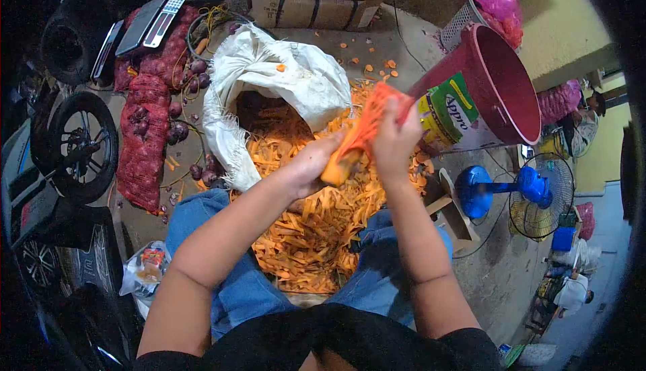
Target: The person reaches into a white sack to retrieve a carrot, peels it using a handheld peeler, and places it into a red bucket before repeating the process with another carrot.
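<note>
My left hand (315, 164) is closed around a carrot (338, 168), whose thick end points down toward my lap. My right hand (393, 141) is closed beside the carrot's upper part, on a red-orange tool (382, 110) smeared by motion; its exact kind cannot be made out. Below both hands, a deep heap of carrot peelings (303, 236) lies between my knees. A white woven sack (296, 78) gapes open just beyond, with more orange pieces at its dark mouth.
A tilted red bucket (464, 55) stands at the right, near a blue fan (535, 186). Red net sacks of onions (142, 142) lie left, with a scale (145, 24) on top and motorcycle wheels (81, 145) beside them. Bound cartons (309, 8) are behind. A person (572, 293) sits far right.
</note>
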A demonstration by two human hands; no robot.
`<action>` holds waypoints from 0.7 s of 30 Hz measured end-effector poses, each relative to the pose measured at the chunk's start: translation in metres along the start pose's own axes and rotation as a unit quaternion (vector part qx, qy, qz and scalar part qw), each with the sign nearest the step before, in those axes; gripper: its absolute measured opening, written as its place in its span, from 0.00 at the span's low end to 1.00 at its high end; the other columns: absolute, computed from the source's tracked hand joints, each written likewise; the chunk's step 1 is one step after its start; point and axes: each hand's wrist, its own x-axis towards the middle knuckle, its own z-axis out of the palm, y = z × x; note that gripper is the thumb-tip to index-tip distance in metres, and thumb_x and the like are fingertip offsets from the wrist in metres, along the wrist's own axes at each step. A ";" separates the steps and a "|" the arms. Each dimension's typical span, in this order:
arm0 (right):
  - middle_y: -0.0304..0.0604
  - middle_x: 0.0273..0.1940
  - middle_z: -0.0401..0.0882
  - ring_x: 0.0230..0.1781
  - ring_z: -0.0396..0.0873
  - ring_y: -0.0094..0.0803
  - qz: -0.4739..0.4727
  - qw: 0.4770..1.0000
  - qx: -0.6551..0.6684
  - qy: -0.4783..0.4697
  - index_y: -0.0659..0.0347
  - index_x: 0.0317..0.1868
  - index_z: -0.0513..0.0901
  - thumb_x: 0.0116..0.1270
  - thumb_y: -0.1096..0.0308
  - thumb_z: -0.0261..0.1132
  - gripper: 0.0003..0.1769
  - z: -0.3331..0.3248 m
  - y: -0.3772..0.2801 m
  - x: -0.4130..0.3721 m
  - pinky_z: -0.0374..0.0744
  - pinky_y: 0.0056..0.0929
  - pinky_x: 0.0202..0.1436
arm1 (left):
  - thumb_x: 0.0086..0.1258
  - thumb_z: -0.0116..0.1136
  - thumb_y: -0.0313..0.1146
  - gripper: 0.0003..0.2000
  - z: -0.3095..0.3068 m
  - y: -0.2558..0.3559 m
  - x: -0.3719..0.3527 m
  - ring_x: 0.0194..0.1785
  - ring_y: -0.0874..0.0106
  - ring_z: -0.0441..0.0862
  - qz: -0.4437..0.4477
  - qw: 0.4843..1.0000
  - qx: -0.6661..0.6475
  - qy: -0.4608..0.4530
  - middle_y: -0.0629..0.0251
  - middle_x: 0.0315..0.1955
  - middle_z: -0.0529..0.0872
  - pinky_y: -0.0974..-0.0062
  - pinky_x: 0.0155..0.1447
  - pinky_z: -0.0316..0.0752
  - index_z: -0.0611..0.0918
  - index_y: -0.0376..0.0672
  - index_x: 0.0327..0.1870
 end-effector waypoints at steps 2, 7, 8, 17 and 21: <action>0.34 0.18 0.63 0.20 0.61 0.20 0.028 0.997 0.009 0.075 0.64 0.24 0.67 0.60 0.67 0.51 0.11 -0.011 0.020 0.026 0.63 0.23 0.24 | 0.66 0.32 0.43 0.17 0.006 -0.009 -0.004 0.32 0.77 0.75 -0.010 1.000 0.021 0.003 0.67 0.36 0.75 0.79 0.30 0.72 0.67 0.46 0.49; 0.39 0.19 0.67 0.19 0.64 0.25 0.125 0.973 -0.054 0.189 0.66 0.25 0.68 0.59 0.67 0.50 0.10 -0.035 0.028 0.051 0.64 0.26 0.23 | 0.66 0.31 0.42 0.17 0.014 -0.009 -0.009 0.30 0.76 0.75 -0.005 0.999 0.049 0.005 0.66 0.32 0.74 0.79 0.29 0.71 0.66 0.44 0.48; 0.34 0.18 0.64 0.19 0.61 0.20 0.129 0.976 0.016 0.176 0.63 0.23 0.67 0.59 0.67 0.50 0.10 -0.033 0.025 0.049 0.62 0.22 0.22 | 0.65 0.33 0.43 0.17 0.007 -0.009 -0.006 0.31 0.76 0.74 -0.002 1.000 0.016 0.021 0.66 0.34 0.75 0.79 0.32 0.71 0.66 0.44 0.49; 0.44 0.19 0.66 0.20 0.65 0.29 0.030 0.998 0.035 -0.046 0.65 0.25 0.68 0.60 0.64 0.50 0.12 0.006 -0.019 -0.014 0.65 0.27 0.24 | 0.64 0.36 0.43 0.16 -0.001 -0.003 0.000 0.29 0.76 0.77 -0.020 0.991 -0.127 0.023 0.65 0.31 0.77 0.77 0.28 0.75 0.71 0.42 0.42; 0.43 0.17 0.65 0.16 0.62 0.30 -0.029 0.997 -0.003 0.077 0.65 0.23 0.66 0.59 0.65 0.50 0.12 0.003 0.028 0.012 0.62 0.29 0.21 | 0.66 0.31 0.44 0.16 0.005 0.007 -0.010 0.25 0.75 0.75 -0.023 0.999 -0.021 0.007 0.64 0.25 0.75 0.78 0.25 0.72 0.69 0.42 0.40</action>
